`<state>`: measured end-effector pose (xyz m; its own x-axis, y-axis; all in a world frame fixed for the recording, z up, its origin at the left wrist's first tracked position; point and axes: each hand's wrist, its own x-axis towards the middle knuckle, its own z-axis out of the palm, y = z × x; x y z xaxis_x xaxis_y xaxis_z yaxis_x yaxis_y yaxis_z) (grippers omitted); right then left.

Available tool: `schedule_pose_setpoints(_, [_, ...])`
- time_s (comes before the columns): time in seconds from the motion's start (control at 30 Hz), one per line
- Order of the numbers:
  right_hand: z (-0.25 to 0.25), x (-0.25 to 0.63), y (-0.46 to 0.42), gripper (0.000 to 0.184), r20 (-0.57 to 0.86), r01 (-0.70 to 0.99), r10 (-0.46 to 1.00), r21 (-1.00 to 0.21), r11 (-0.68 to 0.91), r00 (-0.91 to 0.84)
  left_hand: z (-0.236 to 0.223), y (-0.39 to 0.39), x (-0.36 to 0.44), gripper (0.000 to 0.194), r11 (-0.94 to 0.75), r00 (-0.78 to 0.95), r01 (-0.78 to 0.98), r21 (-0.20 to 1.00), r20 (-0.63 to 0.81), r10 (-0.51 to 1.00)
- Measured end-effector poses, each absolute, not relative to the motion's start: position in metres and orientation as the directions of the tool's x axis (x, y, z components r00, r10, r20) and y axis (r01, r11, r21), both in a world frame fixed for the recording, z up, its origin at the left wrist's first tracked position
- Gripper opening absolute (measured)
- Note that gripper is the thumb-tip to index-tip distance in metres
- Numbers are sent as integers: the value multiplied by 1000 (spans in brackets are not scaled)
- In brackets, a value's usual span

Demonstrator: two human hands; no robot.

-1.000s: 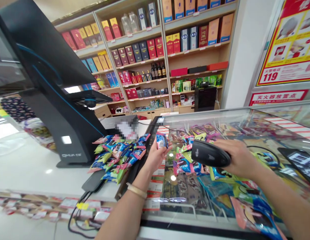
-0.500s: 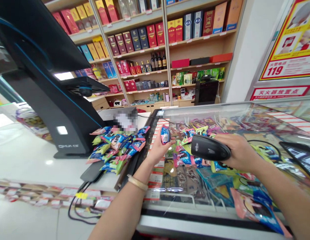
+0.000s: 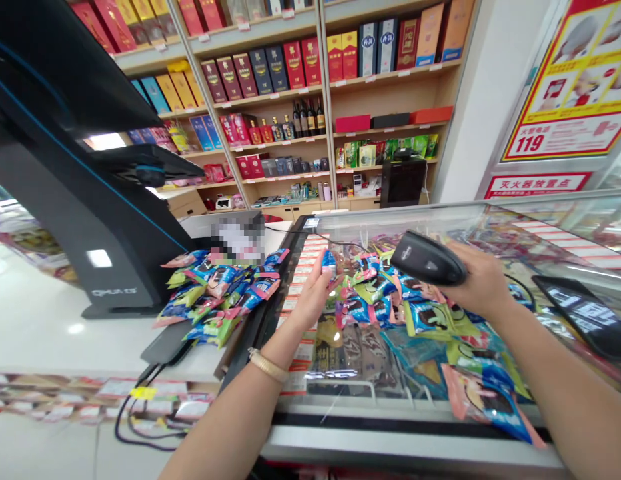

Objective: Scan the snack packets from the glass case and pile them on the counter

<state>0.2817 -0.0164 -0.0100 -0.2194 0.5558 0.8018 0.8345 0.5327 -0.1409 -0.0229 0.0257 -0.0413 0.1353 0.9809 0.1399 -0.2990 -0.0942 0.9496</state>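
Note:
My left hand (image 3: pixel 313 291) is closed on a small blue-and-pink snack packet (image 3: pixel 329 261), held upright over the left part of the glass-topped case. In my right hand (image 3: pixel 483 280) is a black handheld barcode scanner (image 3: pixel 427 259), its head pointing left. Below the scanner, a heap of blue, green and pink snack packets (image 3: pixel 380 288) lies on the glass. A larger pink-and-blue packet (image 3: pixel 490 400) rests near the front edge, beside my right forearm. To the left, a second pile of similar packets (image 3: pixel 225 287) sits on the white counter.
A dark monitor stand (image 3: pixel 110 233) rises from the white counter (image 3: pixel 50 340) at left. A black card reader-like box (image 3: pixel 167 343) with cables sits at its front edge. A phone (image 3: pixel 585 313) lies on the glass at right. Shelves of boxes and bottles (image 3: pixel 310 119) stand behind.
The scanner and my right hand have risen, uncovering more of the heap. My left hand has turned the packet so less of its label shows. The whole view has shifted slightly.

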Motion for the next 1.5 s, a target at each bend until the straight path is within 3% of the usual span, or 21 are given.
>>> schedule_pose_setpoints(0.1, [-9, 289, -12, 18, 829, 877, 543, -155, 454, -135, -35, 16, -10, 54, -352, 190, -47, 935, 355, 915])
schedule_pose_setpoints(0.2, [-9, 291, -10, 16, 856, 890, 507, -148, 431, -104, -27, 10, 5, 52, -599, 363, 131, 790, 524, 770])
schedule_pose_setpoints(0.3, [-11, 291, -8, 17, 853, 896, 510, -136, 423, -112, -23, 15, 24, 52, -714, 503, 186, 674, 559, 659])
schedule_pose_setpoints(0.4, [-14, 293, -6, 15, 839, 899, 529, -127, 420, -128, -24, 26, 41, 53, -752, 547, 294, 590, 541, 639])
schedule_pose_setpoints(0.53, [-17, 295, -6, 13, 825, 899, 550, -136, 416, -130, -26, 27, 46, 56, -741, 536, 456, 494, 512, 671])
schedule_pose_setpoints(0.73, [-21, 299, -2, 15, 847, 899, 509, -93, 428, -155, -10, -14, -21, 60, -743, 443, 516, 426, 609, 658])
schedule_pose_setpoints(0.9, [-28, 300, 3, 17, 869, 895, 462, -51, 442, -178, -6, -47, -127, 58, -481, 46, 774, 412, 721, 692])
schedule_pose_setpoints(1.0, [-31, 298, 4, 17, 872, 901, 457, -43, 431, -177, -20, -60, -179, 63, -292, -88, 881, 372, 735, 672])
schedule_pose_setpoints(1.13, [-33, 296, 3, 16, 853, 910, 489, -39, 413, -186, -43, -70, -212, 66, -180, -47, 949, 259, 680, 731])
schedule_pose_setpoints(1.27, [-33, 294, 2, 19, 847, 907, 500, -52, 417, -181, -54, -71, -215, 41, -217, 57, 961, 171, 644, 762])
schedule_pose_setpoints(1.37, [-31, 292, 1, 20, 838, 905, 519, -76, 419, -169, -54, -68, -215, 31, -246, 69, 950, 191, 642, 763])
schedule_pose_setpoints(1.5, [-29, 289, -2, 22, 840, 902, 517, -82, 425, -167, -46, -66, -213, 35, -235, 21, 943, 238, 659, 752])
